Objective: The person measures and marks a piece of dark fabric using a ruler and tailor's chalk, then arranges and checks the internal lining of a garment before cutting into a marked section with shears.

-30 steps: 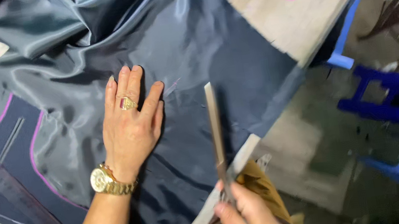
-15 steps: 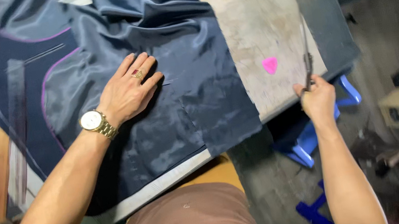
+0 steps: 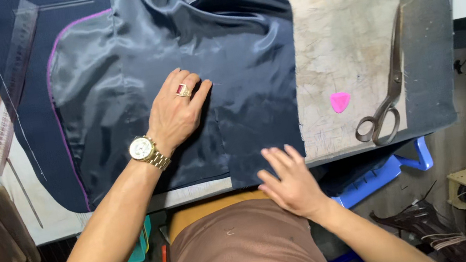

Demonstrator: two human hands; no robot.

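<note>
Pressing my left hand [image 3: 177, 112] flat on the navy lining fabric [image 3: 170, 47], fingers together; my right hand [image 3: 291, 184] rests open-fingered at its lower edge.

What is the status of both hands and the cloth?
Left hand flat on shiny navy lining cloth. Right hand at its lower edge. Metal scissors lie apart.

My left hand [image 3: 177, 112] lies flat, fingers together; my right hand [image 3: 291, 184] rests palm-down nearer my body, fingers spread.

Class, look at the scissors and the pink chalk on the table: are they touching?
Apart. The head view shows the scissors lying to the right of the pink chalk, with a strip of bare table between them.
</note>
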